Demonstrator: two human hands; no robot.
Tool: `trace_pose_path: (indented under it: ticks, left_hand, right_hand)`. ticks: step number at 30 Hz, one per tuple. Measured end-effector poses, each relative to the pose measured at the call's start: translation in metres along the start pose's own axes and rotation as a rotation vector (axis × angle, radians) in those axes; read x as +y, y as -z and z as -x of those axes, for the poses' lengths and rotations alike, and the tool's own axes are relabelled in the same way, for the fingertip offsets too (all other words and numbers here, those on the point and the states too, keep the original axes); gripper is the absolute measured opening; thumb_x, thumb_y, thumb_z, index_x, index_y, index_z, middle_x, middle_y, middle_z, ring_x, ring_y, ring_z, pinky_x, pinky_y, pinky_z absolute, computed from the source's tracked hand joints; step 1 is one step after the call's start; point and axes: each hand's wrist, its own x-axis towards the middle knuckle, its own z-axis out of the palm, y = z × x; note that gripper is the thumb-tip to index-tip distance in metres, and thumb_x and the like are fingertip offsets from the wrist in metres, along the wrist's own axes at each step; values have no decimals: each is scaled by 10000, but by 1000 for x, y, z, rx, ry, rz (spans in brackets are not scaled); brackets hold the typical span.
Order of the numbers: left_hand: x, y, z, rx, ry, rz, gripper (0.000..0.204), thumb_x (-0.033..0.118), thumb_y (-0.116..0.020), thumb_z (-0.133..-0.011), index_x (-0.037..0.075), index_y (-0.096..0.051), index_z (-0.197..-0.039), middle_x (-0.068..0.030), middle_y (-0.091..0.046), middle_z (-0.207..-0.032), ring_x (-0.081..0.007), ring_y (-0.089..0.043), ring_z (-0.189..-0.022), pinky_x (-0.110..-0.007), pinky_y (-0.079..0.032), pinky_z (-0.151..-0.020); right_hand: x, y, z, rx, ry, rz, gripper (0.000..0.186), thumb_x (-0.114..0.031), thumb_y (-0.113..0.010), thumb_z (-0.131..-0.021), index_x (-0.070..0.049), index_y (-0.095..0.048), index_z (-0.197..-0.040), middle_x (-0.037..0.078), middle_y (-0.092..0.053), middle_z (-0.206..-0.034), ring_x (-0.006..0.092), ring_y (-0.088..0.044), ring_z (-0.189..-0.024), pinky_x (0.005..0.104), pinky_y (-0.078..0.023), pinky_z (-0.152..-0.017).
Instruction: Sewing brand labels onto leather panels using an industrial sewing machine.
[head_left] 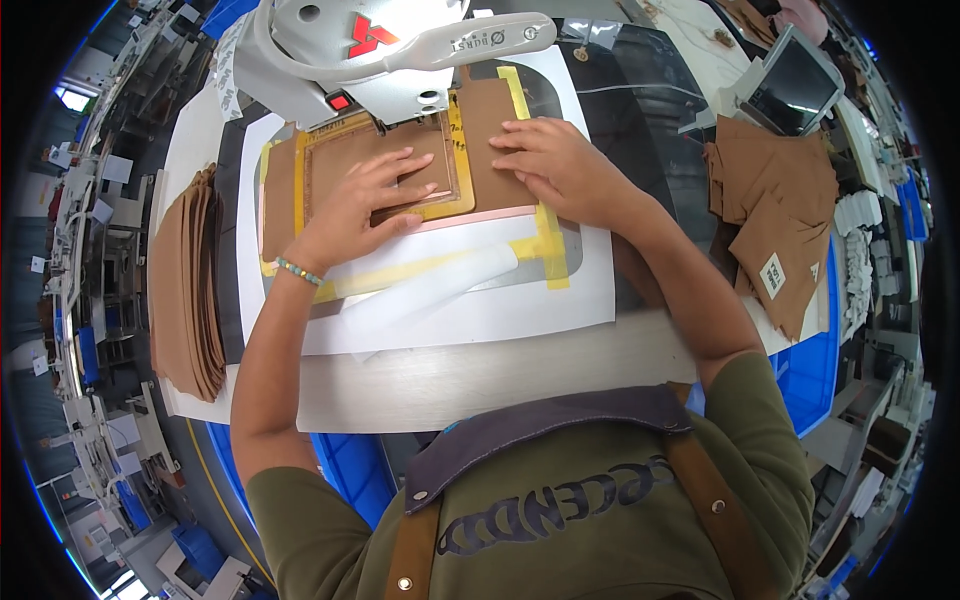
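My left hand (360,205), with a beaded bracelet at the wrist, rests with spread fingers on the yellow-edged rectangular template (462,188) over brown fabric (282,190), below a white sewing machine head (340,45). My right hand (570,170) lies with fingers apart on the brown fabric's right part, beside a strip of yellow tape. The fabric sits on a taped grey board (568,240) over a large white sheet (440,335). A pale narrow strip (440,280) lies below the fabric.
Stacked brown pieces (185,280) stand at left; a loose pile (760,190) lies at right beside a small screen (790,78). Blue bins (805,395) sit under the table (500,390). Other machines line both edges of the view.
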Motion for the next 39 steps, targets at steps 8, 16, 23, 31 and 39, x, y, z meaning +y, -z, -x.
trace_pose_path:
  ticks: [8, 16, 23, 31, 39]
  left_hand:
    - [-12, 3, -13, 29, 41, -35, 436, 295, -763, -960, 165, -752, -1376, -78, -569, -1601, -337, -413, -1554, -491, -344, -1268]
    - [-24, 13, -30, 9, 155, 172, 443, 374, -750, -977, 131, -766, -1347, -154, -616, -1533, -352, -583, -1349, -447, -465, -1142]
    - [-36, 11, -38, -10, 304, -1, 476, 422, -727, -990, 156, -747, -1384, -236, -659, -1411, -413, -582, -1307, -473, -468, -1136]
    - [-37, -3, -37, 96, 234, -7, 426, 331, -633, -1057, 120, -716, -1418, -205, -641, -1438, -372, -554, -1354, -458, -429, -1167]
    - [-117, 17, 38, 502, 386, -273, 365, 121, -582, -1056, 21, -664, -1397, -198, -618, -1487, -399, -567, -1361, -448, -443, -1163]
  right_hand:
    - [0, 8, 0, 4, -91, -21, 274, -66, -609, -1001, -39, -773, -1218, 86, -687, -1426, 285, -505, -1463, 452, -353, -1223]
    - [11, 3, 2, 41, -88, 18, 276, -105, -605, -1005, -57, -783, -1210, 91, -702, -1392, 288, -515, -1444, 469, -371, -1205]
    - [17, 1, 3, 66, -73, 13, 277, -114, -612, -998, -51, -782, -1208, 101, -702, -1388, 295, -525, -1432, 469, -372, -1200]
    - [13, 0, 6, 56, -29, -20, 254, -89, -664, -978, -54, -777, -1204, 91, -710, -1372, 289, -555, -1400, 462, -397, -1184]
    - [-34, -11, -7, -49, 133, -85, 313, -132, -700, -993, -53, -742, -1293, 114, -671, -1438, 300, -561, -1399, 447, -415, -1193]
